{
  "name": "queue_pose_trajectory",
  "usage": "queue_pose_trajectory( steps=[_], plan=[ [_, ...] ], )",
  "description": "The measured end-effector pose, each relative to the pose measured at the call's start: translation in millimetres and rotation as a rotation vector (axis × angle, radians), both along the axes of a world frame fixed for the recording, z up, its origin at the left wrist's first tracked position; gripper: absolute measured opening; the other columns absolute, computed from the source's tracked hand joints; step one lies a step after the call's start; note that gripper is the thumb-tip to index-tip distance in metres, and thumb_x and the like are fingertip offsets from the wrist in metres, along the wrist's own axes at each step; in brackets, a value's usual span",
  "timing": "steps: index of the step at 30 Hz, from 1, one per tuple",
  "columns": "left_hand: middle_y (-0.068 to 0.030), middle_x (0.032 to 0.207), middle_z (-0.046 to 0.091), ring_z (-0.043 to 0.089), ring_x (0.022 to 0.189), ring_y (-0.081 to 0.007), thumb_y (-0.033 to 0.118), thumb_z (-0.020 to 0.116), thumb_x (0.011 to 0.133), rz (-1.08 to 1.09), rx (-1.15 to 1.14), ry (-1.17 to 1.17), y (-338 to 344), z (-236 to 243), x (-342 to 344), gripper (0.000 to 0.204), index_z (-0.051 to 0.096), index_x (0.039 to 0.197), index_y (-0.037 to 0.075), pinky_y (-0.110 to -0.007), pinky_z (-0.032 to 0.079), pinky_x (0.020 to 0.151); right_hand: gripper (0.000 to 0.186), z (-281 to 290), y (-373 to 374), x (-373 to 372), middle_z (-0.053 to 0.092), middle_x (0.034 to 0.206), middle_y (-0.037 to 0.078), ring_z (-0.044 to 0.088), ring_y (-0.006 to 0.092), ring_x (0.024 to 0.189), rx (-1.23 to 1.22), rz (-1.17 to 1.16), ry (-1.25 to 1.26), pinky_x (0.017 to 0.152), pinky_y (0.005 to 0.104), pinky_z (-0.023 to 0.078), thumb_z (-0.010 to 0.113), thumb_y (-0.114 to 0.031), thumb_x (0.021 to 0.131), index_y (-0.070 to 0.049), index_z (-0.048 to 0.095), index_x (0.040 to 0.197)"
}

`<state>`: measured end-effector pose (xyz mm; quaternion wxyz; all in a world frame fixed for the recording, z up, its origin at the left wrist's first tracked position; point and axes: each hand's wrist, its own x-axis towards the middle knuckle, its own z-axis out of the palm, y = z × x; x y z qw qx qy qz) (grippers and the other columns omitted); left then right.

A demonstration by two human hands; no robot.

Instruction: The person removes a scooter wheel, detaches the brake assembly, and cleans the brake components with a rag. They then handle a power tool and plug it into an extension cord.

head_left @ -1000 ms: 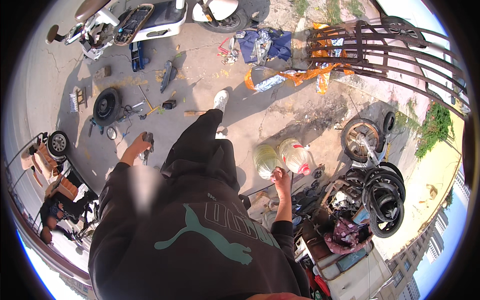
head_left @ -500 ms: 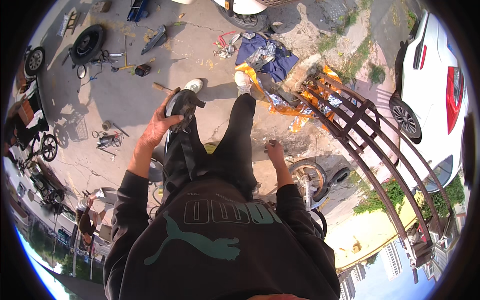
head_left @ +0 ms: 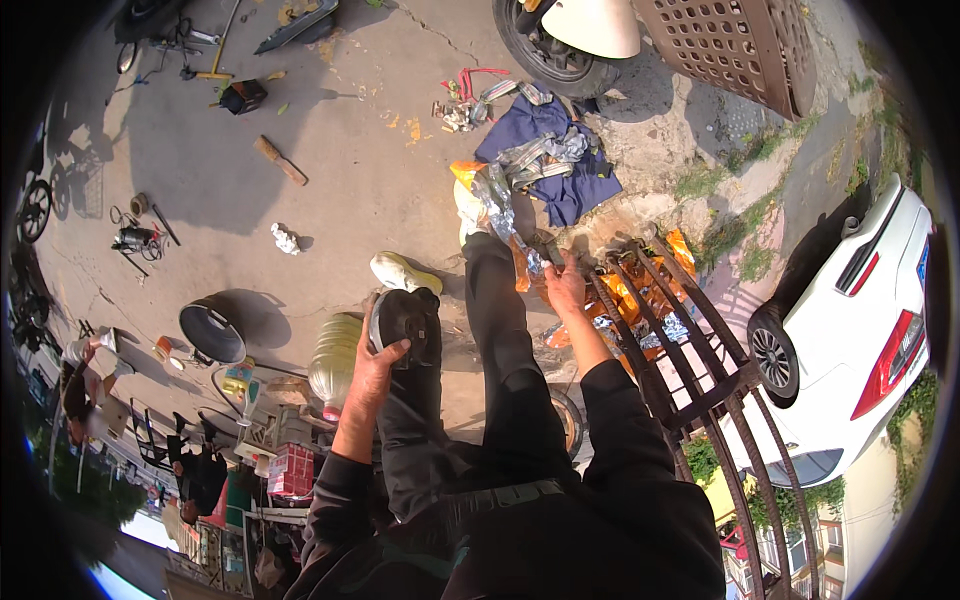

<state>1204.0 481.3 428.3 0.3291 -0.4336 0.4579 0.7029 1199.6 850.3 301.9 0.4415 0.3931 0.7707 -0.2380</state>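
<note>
Foil strip [head_left: 505, 215]: crinkled, silvery, runs from the blue cloth [head_left: 560, 185] down toward your right knee, just beside the metal frame [head_left: 680, 340]. Your right hand [head_left: 565, 285] is at its lower end, fingers curled on it or on the frame's top bar; cannot tell which. Your left hand [head_left: 378, 350] sits well left of the frame, fingers wrapped over a dark round object [head_left: 400, 315] on your raised left knee. Plastic jug [head_left: 335, 365] just left of that hand, white shoe [head_left: 400, 272] above it.

Judgement: to lift the strip cleanly, pinch it close to the frame and pull slowly away from the bars, since thin foil snags and tears. Keep the left hand steady on the knee for balance.
</note>
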Motion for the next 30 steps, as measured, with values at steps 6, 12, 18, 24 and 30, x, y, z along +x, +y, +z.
queue_pose_trajectory(
  steps=[6, 12, 18, 24, 30],
  plan=[
    [-0.0147, 0.143, 0.055, 0.062, 0.114, -0.0212, 0.0, 0.066, 0.08, 0.23, -0.021, -0.103, 20.1, -138.0, 7.3, 0.097, 0.022, 0.165, 0.007, -0.032, 0.055, 0.092, 0.077, -179.0, 65.0, -58.1, 0.057, 0.142, 0.03, 0.057, 0.048, 0.128, 0.226, 0.433, 0.108, 0.108, 0.049, 0.047, 0.065, -0.039, 0.098, -0.003, 0.031, 0.157],
    [-0.0104, 0.107, 0.062, 0.056, 0.081, -0.0165, 0.006, 0.063, 0.079, -0.124, -0.232, 0.038, -42.8, -225.3, -31.3, 0.1, 0.018, 0.167, 0.018, -0.033, 0.05, 0.072, 0.092, -335.0, 148.8, -111.1, 0.062, 0.133, 0.03, 0.063, 0.0428, 0.122, 0.308, 0.619, 0.094, 0.101, 0.0503, 0.051, 0.08, -0.032, 0.086, -0.002, 0.031, 0.157],
    [-0.0131, 0.138, 0.058, 0.06, 0.089, -0.0188, 0.009, 0.061, 0.074, 0.168, -0.159, 0.194, -101.3, -246.9, -60.1, 0.105, 0.014, 0.168, 0.02, -0.032, 0.053, 0.078, 0.088, -398.2, 115.6, -188.7, 0.061, 0.135, 0.031, 0.061, 0.0425, 0.125, 0.435, 0.776, 0.167, 0.104, 0.0492, 0.049, 0.078, -0.032, 0.088, 0.002, 0.033, 0.155],
    [-0.012, 0.13, 0.057, 0.058, 0.087, -0.015, 0.01, 0.063, 0.075, 0.373, -0.263, 0.397, -144.5, -265.0, -62.5, 0.104, 0.016, 0.167, 0.018, -0.029, 0.052, 0.069, 0.085, -462.0, 47.0, -202.1, 0.059, 0.138, 0.032, 0.059, 0.0423, 0.128, 0.403, 0.868, 0.258, 0.108, 0.0482, 0.046, 0.076, -0.032, 0.089, 0.006, 0.035, 0.153],
    [-0.0073, 0.113, 0.056, 0.056, 0.091, -0.0136, 0.011, 0.067, 0.073, 0.637, -0.26, 0.48, -181.0, -242.6, -70.7, 0.099, 0.026, 0.164, 0.008, -0.029, 0.049, 0.073, 0.082, -408.2, 132.5, -160.0, 0.057, 0.14, 0.033, 0.057, 0.042, 0.131, 0.558, 0.557, 0.405, 0.111, 0.0471, 0.044, 0.073, -0.032, 0.09, 0.01, 0.038, 0.15]
  ],
)
